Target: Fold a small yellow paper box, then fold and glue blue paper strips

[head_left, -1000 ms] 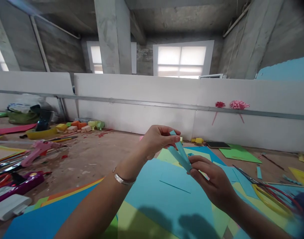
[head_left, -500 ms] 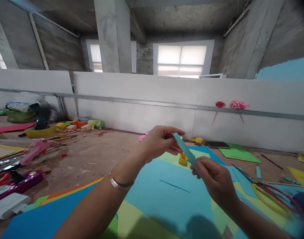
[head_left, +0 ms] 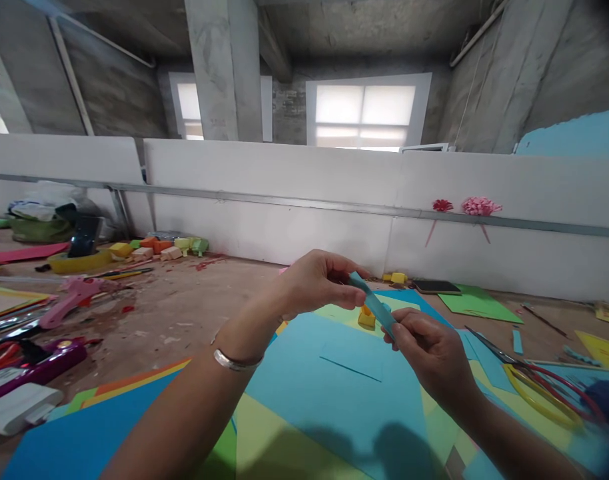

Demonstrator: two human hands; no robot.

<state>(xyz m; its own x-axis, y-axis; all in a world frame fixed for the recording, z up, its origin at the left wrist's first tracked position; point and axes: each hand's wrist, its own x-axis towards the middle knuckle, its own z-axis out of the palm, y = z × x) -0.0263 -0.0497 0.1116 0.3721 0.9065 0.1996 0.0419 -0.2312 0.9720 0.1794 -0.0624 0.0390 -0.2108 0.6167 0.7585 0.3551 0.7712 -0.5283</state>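
Narrow light-blue paper strip (head_left: 377,310) pinched at both ends by left hand (head_left: 314,283) and right hand (head_left: 432,350); apparently being folded; edge alignment needed next.

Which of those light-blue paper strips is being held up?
The held strip, pinched by the right hand; the loose strip lies near the green sheet, untouched.

Craft workshop, bare concrete pillar (head_left: 224,73), stained tabletop (head_left: 209,287), pink glue gun (head_left: 67,305), scissors (head_left: 515,364), coloured paper sheets (head_left: 299,373)
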